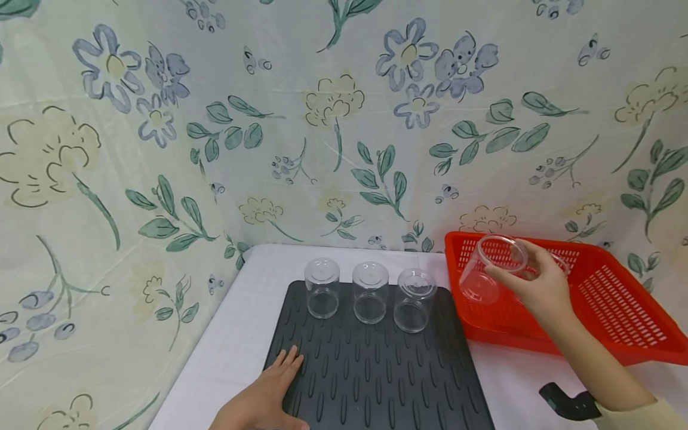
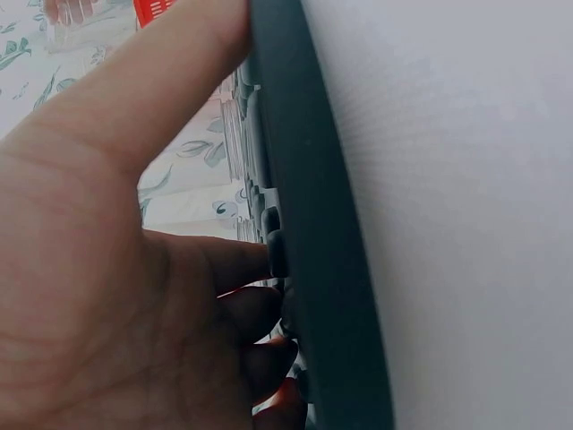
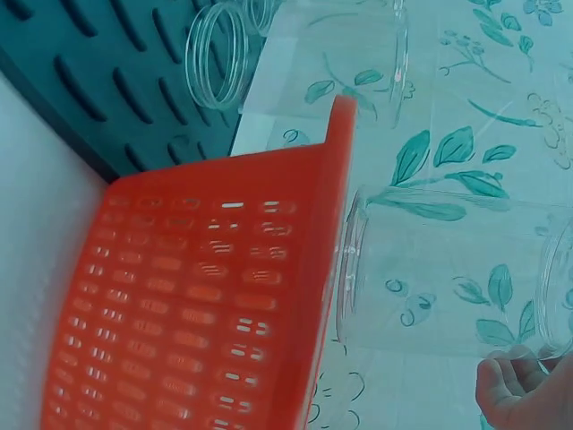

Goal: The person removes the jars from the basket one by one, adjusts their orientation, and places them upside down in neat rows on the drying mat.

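My right hand [image 1: 543, 286] grips a clear glass cup [image 1: 478, 283] by its upper end, thumb on the near side. The cup tilts over the left part of a red plastic basket [image 1: 583, 349]. In the right wrist view, fingertips [image 3: 512, 381] touch one end of this cup. Part of another clear rim [image 1: 561, 263] shows behind the hand. My left hand [image 1: 263, 394] rests on the left edge of a dark ribbed mat [image 1: 376, 382], fingers extended. Three clear cups, left [image 1: 322, 289], middle [image 1: 370, 295] and right [image 1: 414, 301], stand in a row, seemingly upside down, along the mat's far edge.
White cloth [image 1: 215, 352] covers the table under the mat and basket. A flowered curtain [image 1: 322, 149] hangs behind and at the left. The basket's raised rim stands close to the mat's right side. A black strap [image 1: 572, 403] is on the right wrist.
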Motion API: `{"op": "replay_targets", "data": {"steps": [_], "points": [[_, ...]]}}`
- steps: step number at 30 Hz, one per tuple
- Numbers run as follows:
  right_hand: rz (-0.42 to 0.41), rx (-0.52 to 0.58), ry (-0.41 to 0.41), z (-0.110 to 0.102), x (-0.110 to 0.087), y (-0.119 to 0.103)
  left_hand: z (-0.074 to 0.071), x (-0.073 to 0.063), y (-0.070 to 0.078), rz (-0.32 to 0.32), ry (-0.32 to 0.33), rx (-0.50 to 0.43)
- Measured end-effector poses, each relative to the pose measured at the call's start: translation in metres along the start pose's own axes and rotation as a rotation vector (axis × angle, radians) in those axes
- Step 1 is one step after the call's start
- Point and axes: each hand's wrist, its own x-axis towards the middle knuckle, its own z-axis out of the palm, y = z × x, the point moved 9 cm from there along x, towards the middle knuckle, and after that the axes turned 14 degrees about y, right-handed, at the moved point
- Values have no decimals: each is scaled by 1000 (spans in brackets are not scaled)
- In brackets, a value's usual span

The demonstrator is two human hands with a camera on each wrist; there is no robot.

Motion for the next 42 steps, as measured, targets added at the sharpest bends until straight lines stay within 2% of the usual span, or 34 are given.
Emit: {"op": "replay_targets", "data": {"steps": [6, 11, 30, 37, 42], "points": [[-57, -1, -1, -3, -11, -12, 1, 1, -2, -2, -5, 1], [-94, 38, -7, -2, -22, -18, 2, 1, -4, -9, -8, 1], [-99, 125, -107, 12, -54, -40, 2, 0, -1, 12, 2, 4], [-56, 198, -188, 22, -70, -46, 0, -1, 0, 25, 24, -5], [-54, 190, -236, 29, -81, -49, -1, -1, 0, 30, 41, -18]]}}
